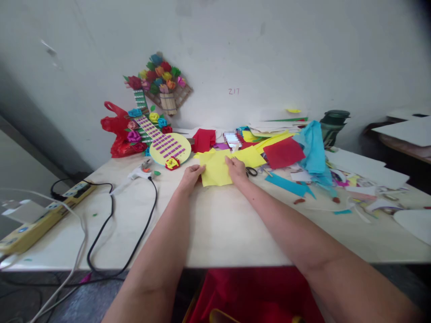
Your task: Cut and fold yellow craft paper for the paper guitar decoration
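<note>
A yellow sheet of paper point(216, 169) is held up between my two hands over the middle of the table. My left hand point(192, 176) pinches its left edge, and my right hand point(237, 169) grips it near the right edge. Just behind lies another yellow sheet point(251, 157). Black-handled scissors point(251, 172) lie by my right hand, their blades hidden. Red paper point(284, 152) and crumpled light-blue paper point(312, 146) are further right. Left of my hands is a yellow, round-bodied paper instrument point(170, 148) with purple stripes and a yellow-and-red flower.
A glue gun point(140, 172) with a black cord lies at the left, near a yellow power strip point(50, 215). Paper scraps point(357, 186) cover the right side. A dark green bottle point(334, 125) stands at the back. A flower basket decoration point(164, 83) leans against the wall.
</note>
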`<control>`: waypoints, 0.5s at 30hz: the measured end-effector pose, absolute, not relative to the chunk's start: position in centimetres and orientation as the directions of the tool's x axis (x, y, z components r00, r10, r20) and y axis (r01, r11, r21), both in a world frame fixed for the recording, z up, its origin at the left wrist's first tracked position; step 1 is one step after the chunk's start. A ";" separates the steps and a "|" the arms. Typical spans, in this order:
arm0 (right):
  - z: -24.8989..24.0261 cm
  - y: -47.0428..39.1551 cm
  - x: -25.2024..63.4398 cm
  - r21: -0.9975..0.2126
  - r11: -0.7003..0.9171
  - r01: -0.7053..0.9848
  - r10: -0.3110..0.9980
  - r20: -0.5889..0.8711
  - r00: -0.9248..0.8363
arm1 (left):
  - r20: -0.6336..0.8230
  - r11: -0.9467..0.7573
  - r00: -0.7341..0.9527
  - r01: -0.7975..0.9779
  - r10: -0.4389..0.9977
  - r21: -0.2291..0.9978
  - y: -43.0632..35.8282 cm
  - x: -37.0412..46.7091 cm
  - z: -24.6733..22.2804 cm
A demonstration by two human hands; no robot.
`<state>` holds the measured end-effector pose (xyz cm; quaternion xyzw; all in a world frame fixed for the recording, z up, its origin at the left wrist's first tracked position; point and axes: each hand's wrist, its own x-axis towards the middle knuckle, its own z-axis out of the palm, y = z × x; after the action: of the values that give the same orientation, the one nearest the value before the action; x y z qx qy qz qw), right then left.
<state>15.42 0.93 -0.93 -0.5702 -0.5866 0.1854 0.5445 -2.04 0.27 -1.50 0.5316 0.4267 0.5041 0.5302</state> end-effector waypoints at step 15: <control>-0.7 3.1 18.8 -0.956 0.244 0.166 0.768 0.295 0.569 | 0.237 -0.131 -0.191 0.447 0.952 0.885 0.8 -2.0 -1.0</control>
<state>18.84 3.07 -0.68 -0.5730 -0.4073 0.2229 0.6754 -1.95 0.82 -1.01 0.5790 0.6045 0.4798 0.2632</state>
